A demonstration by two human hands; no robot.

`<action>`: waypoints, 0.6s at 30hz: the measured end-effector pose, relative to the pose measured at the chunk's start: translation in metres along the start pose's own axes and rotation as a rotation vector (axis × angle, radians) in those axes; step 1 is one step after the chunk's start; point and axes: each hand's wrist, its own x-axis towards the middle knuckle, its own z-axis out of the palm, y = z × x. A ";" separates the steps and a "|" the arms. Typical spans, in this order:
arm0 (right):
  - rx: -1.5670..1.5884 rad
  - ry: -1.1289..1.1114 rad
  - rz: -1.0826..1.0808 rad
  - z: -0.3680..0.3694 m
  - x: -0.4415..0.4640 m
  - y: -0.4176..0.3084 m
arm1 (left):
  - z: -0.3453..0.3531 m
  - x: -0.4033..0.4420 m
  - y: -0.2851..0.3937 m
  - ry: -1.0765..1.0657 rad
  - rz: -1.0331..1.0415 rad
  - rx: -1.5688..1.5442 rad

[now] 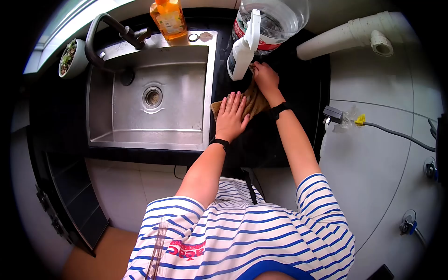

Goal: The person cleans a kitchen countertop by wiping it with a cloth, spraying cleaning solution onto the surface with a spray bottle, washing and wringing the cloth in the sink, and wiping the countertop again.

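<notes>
A brown cloth (252, 101) lies on the black countertop (296, 93), just right of the sink. My left hand (230, 116) rests flat on the cloth's left part, fingers stretched out and slightly apart. At the cloth's far end my right hand (266, 79) is closed, with a bunched edge of the cloth at its fingers; the fingertips are partly hidden. A white bottle (241, 53) stands close to the left of my right hand. Both wrists wear a black band.
The stainless steel sink (211, 93) has a dark faucet (105, 18) behind it. An orange bottle (169, 21) stands at its back rim, a large clear plastic bottle (284, 18) behind the cloth. A potted plant (73, 60), white pipe (345, 37) and plug (332, 113) flank the counter.
</notes>
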 end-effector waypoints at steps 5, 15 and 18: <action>-0.014 -0.025 -0.021 0.006 -0.021 -0.002 | -0.001 -0.001 0.002 0.047 0.017 -0.002; -0.019 -0.008 0.004 -0.012 -0.111 -0.013 | 0.002 -0.005 -0.002 0.071 0.098 -0.002; -0.006 0.007 0.094 -0.021 -0.142 -0.014 | 0.005 -0.008 -0.007 0.061 0.140 0.006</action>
